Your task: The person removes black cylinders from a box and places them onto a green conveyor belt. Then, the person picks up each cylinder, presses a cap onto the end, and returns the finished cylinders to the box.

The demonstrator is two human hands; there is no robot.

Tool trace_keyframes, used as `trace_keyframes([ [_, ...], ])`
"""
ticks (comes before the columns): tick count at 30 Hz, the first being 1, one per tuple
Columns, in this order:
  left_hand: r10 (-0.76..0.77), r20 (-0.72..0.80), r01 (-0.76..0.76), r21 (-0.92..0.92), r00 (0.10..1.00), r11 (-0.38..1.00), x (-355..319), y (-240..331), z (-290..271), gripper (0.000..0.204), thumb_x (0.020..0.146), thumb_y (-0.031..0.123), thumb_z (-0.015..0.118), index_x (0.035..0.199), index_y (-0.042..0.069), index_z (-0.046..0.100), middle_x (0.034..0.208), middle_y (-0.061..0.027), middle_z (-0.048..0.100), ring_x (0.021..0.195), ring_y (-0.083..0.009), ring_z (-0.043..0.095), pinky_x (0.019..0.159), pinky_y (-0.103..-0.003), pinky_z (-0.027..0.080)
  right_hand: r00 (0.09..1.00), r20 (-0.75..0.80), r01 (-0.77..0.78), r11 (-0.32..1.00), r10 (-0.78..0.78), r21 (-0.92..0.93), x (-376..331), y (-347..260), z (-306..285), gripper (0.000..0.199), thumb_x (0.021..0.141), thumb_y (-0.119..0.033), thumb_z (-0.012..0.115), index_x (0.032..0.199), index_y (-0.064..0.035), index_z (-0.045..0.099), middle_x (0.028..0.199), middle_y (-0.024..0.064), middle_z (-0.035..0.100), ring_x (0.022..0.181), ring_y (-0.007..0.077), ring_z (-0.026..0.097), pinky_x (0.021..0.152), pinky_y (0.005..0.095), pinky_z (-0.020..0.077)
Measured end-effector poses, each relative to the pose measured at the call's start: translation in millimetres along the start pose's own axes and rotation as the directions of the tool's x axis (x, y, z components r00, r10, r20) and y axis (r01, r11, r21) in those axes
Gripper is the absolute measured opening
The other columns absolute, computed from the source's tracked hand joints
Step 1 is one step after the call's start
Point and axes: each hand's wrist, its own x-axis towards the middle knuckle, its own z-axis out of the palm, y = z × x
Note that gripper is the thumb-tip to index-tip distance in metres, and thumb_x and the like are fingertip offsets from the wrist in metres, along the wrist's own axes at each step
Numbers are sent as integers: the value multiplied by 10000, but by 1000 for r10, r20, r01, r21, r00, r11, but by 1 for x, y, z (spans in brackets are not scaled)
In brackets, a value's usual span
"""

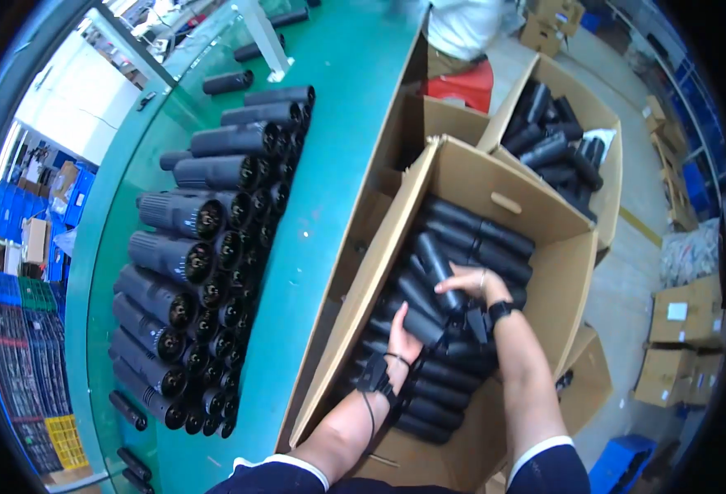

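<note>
Hands (470,284) grip black tube (439,272), axis running up-left

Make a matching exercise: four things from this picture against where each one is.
Things:
1. left hand
2. right hand
3. rows of black ribbed cylinders
4. second open cardboard box

Places:
A. on the green table
B. beyond the near box, on the floor
C. on a black tube, lower in the near cardboard box
D. on a black tube, higher in the near box

Pairs: 1-C, 2-D, 3-A, 4-B
</note>
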Motion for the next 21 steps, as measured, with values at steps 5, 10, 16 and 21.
trace_keyframes([
  [5, -36, -41, 39, 61, 998, 997, -40, 13, -6, 516, 841, 356, 633, 1225, 35, 507, 1209, -124, 579, 1125, -305, 522, 1032, -469, 345, 994, -36, 110, 910, -104, 401, -23, 41, 39, 810, 722, -201, 747, 1390, -63, 310, 1229, 90, 513, 1083, 218, 523, 934, 373, 433],
  [10, -151, -40, 156, 253, 988, 955, -92, 7, 15, 537, 786, 283, 719, 1210, 51, 485, 1122, -129, 587, 983, -280, 592, 909, -441, 466, 997, -51, 81, 743, -63, 664, -78, 73, 70, 606, 738, -185, 727, 1264, -38, 463, 1125, 107, 598, 1020, 260, 585, 929, 447, 451],
  [16, -83, 228, -90, 657, 970, 748, -239, -3, 56, 946, 785, 250, 721, 1464, 148, 68, 1426, -112, 267, 1319, -221, 287, 1061, -373, 303, 925, -101, 326, 632, -365, 703, -192, 57, 164, 656, 676, -184, 757, 1222, 47, 476, 1133, 136, 602, 1006, 254, 617, 902, 380, 503],
  [21, -77, 294, -135, 637, 953, 759, -386, 46, 60, 966, 794, 186, 707, 1480, 147, 27, 1455, -83, 243, 1336, -198, 251, 1086, -361, 252, 938, 30, 277, 800, -345, 532, -251, -19, 279, 854, 571, -248, 826, 1280, 23, 435, 1182, 90, 568, 1078, 217, 556, 930, 333, 444],
])
